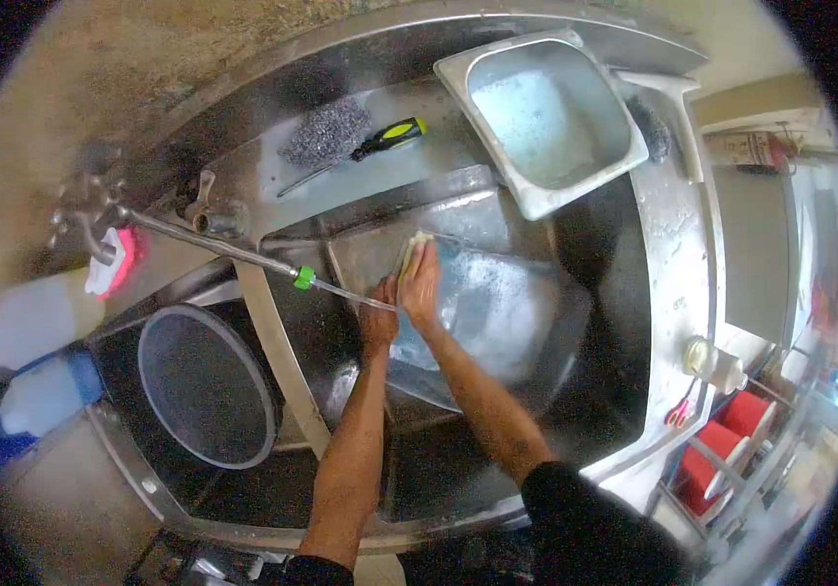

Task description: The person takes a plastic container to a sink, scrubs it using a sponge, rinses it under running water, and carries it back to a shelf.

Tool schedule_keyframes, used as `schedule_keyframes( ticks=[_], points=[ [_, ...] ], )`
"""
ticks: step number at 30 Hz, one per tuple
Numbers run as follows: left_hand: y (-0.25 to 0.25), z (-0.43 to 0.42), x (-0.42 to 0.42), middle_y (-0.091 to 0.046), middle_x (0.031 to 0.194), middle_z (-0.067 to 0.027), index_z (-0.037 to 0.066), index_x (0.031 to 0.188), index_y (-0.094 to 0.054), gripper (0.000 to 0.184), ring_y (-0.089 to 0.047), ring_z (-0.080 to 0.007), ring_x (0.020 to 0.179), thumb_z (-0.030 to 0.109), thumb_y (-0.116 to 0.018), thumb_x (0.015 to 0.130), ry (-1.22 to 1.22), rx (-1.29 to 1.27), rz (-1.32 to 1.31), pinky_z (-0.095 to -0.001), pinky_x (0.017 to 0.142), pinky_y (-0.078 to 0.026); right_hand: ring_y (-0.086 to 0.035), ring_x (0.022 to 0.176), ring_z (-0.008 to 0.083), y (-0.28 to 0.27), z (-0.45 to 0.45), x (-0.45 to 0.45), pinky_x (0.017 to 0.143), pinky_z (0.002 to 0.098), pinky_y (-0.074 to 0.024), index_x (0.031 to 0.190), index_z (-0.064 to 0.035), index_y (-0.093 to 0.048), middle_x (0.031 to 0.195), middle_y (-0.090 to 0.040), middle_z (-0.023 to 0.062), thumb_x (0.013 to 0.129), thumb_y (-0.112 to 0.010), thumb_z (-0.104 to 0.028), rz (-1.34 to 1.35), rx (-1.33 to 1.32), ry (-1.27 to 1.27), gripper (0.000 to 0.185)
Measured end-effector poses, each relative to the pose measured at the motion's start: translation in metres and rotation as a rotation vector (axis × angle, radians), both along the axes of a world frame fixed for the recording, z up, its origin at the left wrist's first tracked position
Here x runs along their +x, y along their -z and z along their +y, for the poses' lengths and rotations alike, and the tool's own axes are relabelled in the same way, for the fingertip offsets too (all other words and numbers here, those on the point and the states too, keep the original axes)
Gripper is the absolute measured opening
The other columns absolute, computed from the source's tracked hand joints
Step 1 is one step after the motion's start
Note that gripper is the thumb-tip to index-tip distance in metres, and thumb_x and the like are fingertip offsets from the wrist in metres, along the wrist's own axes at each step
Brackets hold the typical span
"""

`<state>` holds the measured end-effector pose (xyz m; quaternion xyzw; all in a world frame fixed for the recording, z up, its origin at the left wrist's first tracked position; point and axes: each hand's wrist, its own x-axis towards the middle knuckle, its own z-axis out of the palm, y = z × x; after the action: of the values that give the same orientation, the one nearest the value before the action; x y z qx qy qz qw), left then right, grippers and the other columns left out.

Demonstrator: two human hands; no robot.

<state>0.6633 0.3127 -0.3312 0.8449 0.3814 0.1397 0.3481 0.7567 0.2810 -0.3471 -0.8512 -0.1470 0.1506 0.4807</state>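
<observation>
The tub point(509, 256) sits in the right-hand basin of the sink point(419, 479), with suds and water lying inside it. The right hand point(421, 285) has its fingers held together and presses a pale yellow sponge point(411, 256) against the tub's left edge. The left hand point(378, 311) is just beside it at the same edge; its fingertips are hidden, so whether they pinch the edge or only rest there cannot be told. A clear hose point(351, 294), fitted with a green clip point(305, 277), runs from the tap point(97, 210) and passes in front of the left hand. Handling: the sponge is likely light, soft and easily compressed; grip it across its width, with the fingers flat along its back. The tub is probably stiff, slippery where suds coat it, and heavier for the water it contains. Take hold at the rim, on two opposite sides, and keep it level to limit spilling. Above the basin, a metal pan point(583, 189) rests near the back ledge, with a screwdriver point(390, 139) and a scouring pad point(326, 132) to its left.
</observation>
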Motion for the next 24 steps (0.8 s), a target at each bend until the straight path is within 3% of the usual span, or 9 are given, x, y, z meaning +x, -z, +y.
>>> schedule_keyframes(
  ticks=[2, 4, 6, 8, 13, 16, 19, 21, 24],
  points=[
    [-0.004, -0.004, 0.002, -0.06, 0.083, -0.024, 0.003, 0.095, -0.061, 0.038, -0.056, -0.0455, 0.081, 0.032, -0.037, 0.097, -0.046, -0.064, 0.085, -0.0506, 0.07, -0.044, -0.054, 0.091, 0.0416, -0.001, -0.003, 0.0, 0.075, 0.0449, -0.0433, 0.103, 0.0031, -0.053, 0.104, -0.054, 0.0278, 0.091, -0.048, -0.02, -0.162, 0.221, 0.037, 0.026],
    [-0.002, -0.003, -0.002, -0.06, 0.084, -0.0246, 0.003, 0.095, -0.06, 0.037, -0.055, -0.046, 0.08, 0.032, -0.037, 0.097, -0.078, -0.117, 0.173, -0.0507, 0.07, -0.044, -0.055, 0.087, 0.0394, 0.018, 0.013, -0.001, 0.073, 0.0436, -0.0442, 0.101, 0.0023, -0.054, 0.098, -0.056, 0.0259, 0.091, -0.049, -0.021, -0.201, 0.12, 0.211, 0.025],
    [0.022, -0.002, -0.007, -0.059, 0.085, -0.0264, 0.001, 0.097, -0.059, 0.039, -0.055, -0.0469, 0.079, 0.033, -0.037, 0.098, 0.02, 0.169, -0.084, -0.0515, 0.069, -0.044, -0.057, 0.083, 0.0372, 0.003, 0.02, 0.003, 0.071, 0.0423, -0.0451, 0.099, 0.0016, -0.054, 0.093, -0.057, 0.024, 0.09, -0.05, -0.022, -0.237, 0.019, 0.376, 0.025],
    [0.014, 0.0, -0.008, -0.059, 0.085, -0.0268, 0.001, 0.097, -0.059, 0.039, -0.055, -0.0466, 0.08, 0.033, -0.036, 0.098, -0.05, 0.036, -0.026, -0.0515, 0.069, -0.044, -0.058, 0.078, 0.0415, -0.038, 0.01, 0.009, 0.069, 0.0427, -0.0457, 0.096, 0.0045, -0.057, 0.085, -0.06, 0.0247, 0.086, -0.051, -0.008, 0.037, 0.279, 0.087, 0.017],
    [-0.013, -0.002, 0.005, -0.059, 0.083, -0.0275, 0.001, 0.096, -0.059, 0.04, -0.055, -0.0468, 0.078, 0.034, -0.036, 0.098, -0.19, -0.005, 0.051, -0.0515, 0.068, -0.043, -0.059, 0.075, 0.0403, 0.016, 0.031, 0.006, 0.067, 0.0398, -0.0468, 0.098, 0.003, -0.059, 0.084, -0.063, 0.0221, 0.088, -0.054, -0.019, 0.128, 0.19, 0.288, 0.025],
    [0.014, -0.001, -0.01, -0.059, 0.081, -0.0275, 0.0, 0.091, -0.06, 0.041, -0.054, -0.0465, 0.076, 0.033, -0.038, 0.098, -0.14, -0.007, 0.07, -0.0505, 0.066, -0.042, -0.061, 0.073, 0.036, 0.038, 0.017, -0.003, 0.065, 0.0387, -0.0472, 0.099, -0.0003, -0.061, 0.081, -0.063, 0.0205, 0.088, -0.055, -0.025, -0.33, 0.121, 0.241, 0.027],
    [-0.008, 0.005, 0.0, -0.058, 0.079, -0.0271, -0.002, 0.085, -0.06, 0.042, -0.054, -0.0461, 0.076, 0.033, -0.04, 0.097, -0.198, -0.195, 0.291, -0.05, 0.066, -0.041, -0.062, 0.077, 0.0307, 0.07, -0.014, 0.007, 0.067, 0.0373, -0.0479, 0.1, -0.0049, -0.062, 0.085, -0.065, 0.0163, 0.088, -0.056, -0.028, 0.333, 0.035, -0.103, 0.026],
    [0.005, 0.0, -0.004, -0.058, 0.08, -0.0273, -0.002, 0.083, -0.06, 0.042, -0.054, -0.0455, 0.077, 0.034, -0.042, 0.096, -0.238, -0.129, 0.076, -0.0502, 0.066, -0.041, -0.063, 0.083, 0.0246, 0.023, -0.026, -0.004, 0.066, 0.0369, -0.0481, 0.105, -0.0083, -0.062, 0.089, -0.065, 0.0104, 0.089, -0.056, -0.031, 0.035, -0.606, -0.241, 0.029],
    [0.006, -0.001, -0.004, -0.057, 0.081, -0.0274, -0.002, 0.086, -0.06, 0.041, -0.054, -0.0457, 0.078, 0.034, -0.043, 0.096, -0.246, -0.242, -0.012, -0.0513, 0.066, -0.04, -0.061, 0.09, 0.0265, 0.095, -0.064, -0.073, 0.068, 0.0371, -0.0474, 0.108, -0.0082, -0.058, 0.094, -0.063, 0.0105, 0.089, -0.054, -0.031, 0.013, -0.193, -0.208, 0.029]
  ],
)
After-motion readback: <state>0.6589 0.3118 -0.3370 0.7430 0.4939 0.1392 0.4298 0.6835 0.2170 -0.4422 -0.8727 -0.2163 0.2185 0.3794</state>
